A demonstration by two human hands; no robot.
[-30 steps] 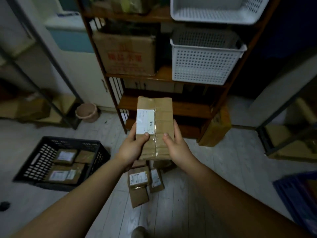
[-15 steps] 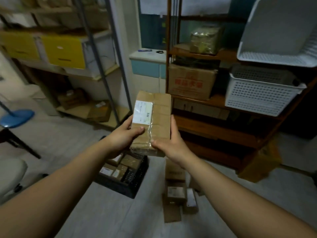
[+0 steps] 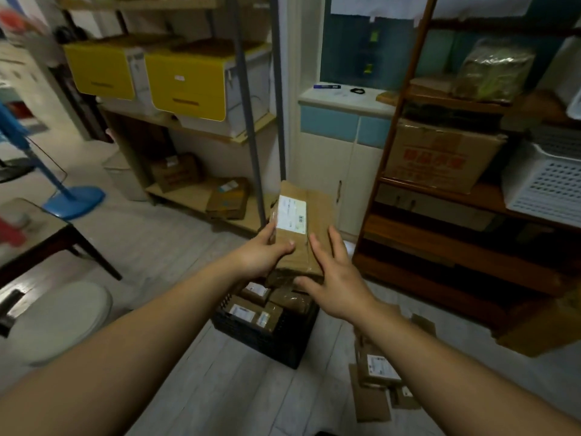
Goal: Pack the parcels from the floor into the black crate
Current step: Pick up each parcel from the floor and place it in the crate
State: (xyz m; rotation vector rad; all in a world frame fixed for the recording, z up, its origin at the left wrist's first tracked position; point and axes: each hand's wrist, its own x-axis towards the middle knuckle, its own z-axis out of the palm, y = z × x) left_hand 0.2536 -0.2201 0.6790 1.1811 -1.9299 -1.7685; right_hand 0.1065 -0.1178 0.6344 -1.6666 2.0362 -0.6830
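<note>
Brown cardboard parcel with a white label point(image 3: 309, 234) hangs just above the black plastic crate point(image 3: 270, 339), its left edge pinched by the left hand point(image 3: 261, 256); the right hand point(image 3: 336, 284), fingers spread, holds nothing beside its right edge. Smaller labelled parcels point(image 3: 251, 306) fill the crate

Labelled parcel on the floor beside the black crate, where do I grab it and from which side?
Pinch the labelled parcel across its two long edges, coming down from above. It looks thin and lies flat, label up, on other parcels, so its edges are probably easier to reach than its underside.
</note>
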